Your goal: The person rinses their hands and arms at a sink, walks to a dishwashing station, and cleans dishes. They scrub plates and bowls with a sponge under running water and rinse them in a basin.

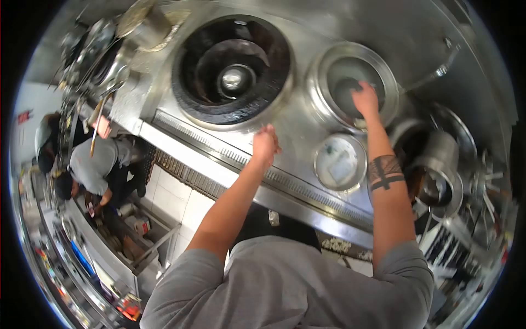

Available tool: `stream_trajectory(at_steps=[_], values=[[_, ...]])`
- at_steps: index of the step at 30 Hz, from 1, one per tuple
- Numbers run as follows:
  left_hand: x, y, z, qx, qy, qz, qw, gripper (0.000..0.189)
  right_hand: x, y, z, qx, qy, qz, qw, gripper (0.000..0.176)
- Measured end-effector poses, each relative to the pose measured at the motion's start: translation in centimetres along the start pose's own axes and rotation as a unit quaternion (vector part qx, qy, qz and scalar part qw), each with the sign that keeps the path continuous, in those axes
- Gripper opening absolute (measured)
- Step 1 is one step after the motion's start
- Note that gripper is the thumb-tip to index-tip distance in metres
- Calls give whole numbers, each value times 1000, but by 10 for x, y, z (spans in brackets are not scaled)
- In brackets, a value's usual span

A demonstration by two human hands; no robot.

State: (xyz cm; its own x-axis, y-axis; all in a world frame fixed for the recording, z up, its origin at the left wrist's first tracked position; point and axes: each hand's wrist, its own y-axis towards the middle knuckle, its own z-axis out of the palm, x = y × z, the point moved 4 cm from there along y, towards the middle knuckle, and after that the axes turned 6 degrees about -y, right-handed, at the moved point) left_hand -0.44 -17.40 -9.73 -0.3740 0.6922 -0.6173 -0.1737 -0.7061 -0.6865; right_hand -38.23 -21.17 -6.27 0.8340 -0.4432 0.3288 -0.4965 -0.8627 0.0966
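My right hand (365,100) reaches over a round metal well (390,71) that holds cloudy grey liquid. Its fingers are pressed together beside a dark round shape (347,88) in the liquid; what they hold, if anything, is hidden. My left hand (266,146) hangs above the steel counter's front strip, near the black wok burner ring (189,101). The fingers there are curled in, and I cannot make out anything between them. Between my arms a shallow round metal bowl (339,163) sits on the counter, with a pale flat piece inside.
A tap (441,70) juts from the back wall at right. Stacked metal pots (438,151) stand by my right forearm. Ladles and pans crowd the far left around a tall pot (145,27). A person in grey (96,162) bends over at left.
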Motion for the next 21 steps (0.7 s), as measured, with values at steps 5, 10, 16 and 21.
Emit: stream_trajectory(at_steps=[5,10,16,21], values=[[31,-22,-53,-25,111,24,993,34,-82,51,97,190,-252,-30,948,59],[56,-37,-61,26,190,-73,979,31,-59,31,45,142,-152,135,969,47],[65,-19,-40,86,217,-74,970,28,-31,25,5,124,53,179,975,42],[63,7,9,100,163,-35,981,25,-53,-7,-51,65,385,293,873,44]])
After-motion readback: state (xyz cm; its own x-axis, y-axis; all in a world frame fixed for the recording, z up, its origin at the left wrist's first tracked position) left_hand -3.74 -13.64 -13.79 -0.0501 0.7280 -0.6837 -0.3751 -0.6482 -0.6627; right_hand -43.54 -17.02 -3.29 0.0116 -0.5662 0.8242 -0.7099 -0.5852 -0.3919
